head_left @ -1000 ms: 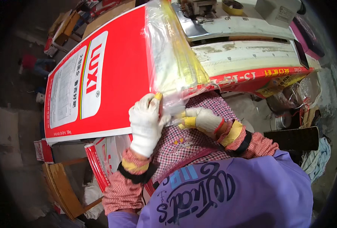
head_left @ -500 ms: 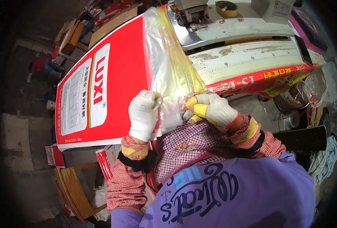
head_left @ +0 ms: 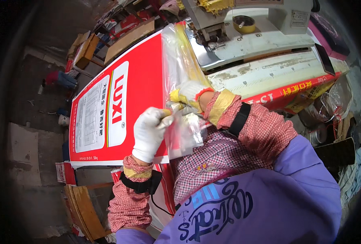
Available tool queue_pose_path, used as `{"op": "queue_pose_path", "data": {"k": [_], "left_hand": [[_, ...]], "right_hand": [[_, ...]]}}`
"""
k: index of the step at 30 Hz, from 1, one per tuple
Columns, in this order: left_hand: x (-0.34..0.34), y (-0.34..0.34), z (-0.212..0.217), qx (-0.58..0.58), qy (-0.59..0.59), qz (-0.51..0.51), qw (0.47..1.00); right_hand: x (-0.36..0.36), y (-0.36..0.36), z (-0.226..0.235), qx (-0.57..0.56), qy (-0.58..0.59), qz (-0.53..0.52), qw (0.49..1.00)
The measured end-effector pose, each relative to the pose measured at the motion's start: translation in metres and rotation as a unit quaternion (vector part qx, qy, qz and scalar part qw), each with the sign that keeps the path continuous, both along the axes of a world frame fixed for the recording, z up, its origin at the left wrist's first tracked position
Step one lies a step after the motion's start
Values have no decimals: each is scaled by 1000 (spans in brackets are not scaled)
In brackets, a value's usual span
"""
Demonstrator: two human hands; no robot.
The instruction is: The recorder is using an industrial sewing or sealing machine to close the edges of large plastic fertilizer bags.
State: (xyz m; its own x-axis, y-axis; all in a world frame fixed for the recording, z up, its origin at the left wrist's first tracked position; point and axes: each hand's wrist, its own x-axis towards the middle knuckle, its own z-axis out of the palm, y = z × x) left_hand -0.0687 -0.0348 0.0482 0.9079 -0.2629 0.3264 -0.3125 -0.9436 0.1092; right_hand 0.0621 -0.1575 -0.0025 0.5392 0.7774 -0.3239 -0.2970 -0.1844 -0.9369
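Observation:
A large red and white sack [head_left: 146, 61] lies on the work surface, with a clear plastic liner [head_left: 182, 132] sticking out along its right side. My left hand [head_left: 148, 132], in a white glove, is closed on the liner's edge near the sack's front corner. My right hand [head_left: 190, 94], in a white and yellow glove, reaches over the liner, its curled fingers close to my left fingertips. The right fingertips are partly hidden, but the liner is bunched at them. A yellowish translucent strip [head_left: 192, 61] runs beside the liner, toward the machine.
An industrial sewing machine [head_left: 211, 34] stands at the back right, a yellow roll [head_left: 244, 24] on its bed. A dark phone-like slab [head_left: 325, 57] rests at the bed's right end. Wooden stools [head_left: 81, 207] stand at lower left; another person [head_left: 60, 79] is farther left.
My right hand has moved left and forward across the liner, closer to my left hand. The liner's front edge is now bunched between them. The view has shifted slightly.

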Motion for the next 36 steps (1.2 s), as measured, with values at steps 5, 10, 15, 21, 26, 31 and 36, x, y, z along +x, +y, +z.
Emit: {"op": "queue_pose_path", "data": {"k": [5,10,15,21,26,31,36], "left_hand": [[19,19,6,-486,129,167,848],[3,77,65,-476,85,142,864],[-6,104,86,-468,-25,150,871],[-20,75,104,-457,-33,148,877],[-60,76,112,-419,24,163,893],[-113,63,104,-289,477,-86,825],[-105,62,83,-73,746,-65,659]], "right_hand": [[-21,28,42,-102,-530,-21,842],[-6,9,38,-67,-572,-100,811],[2,23,32,-232,-596,-86,763],[-119,83,39,140,-555,447,688],[-66,116,13,225,-499,347,762],[91,118,-47,94,-542,-361,753],[60,101,14,-92,-298,-354,882]]}}
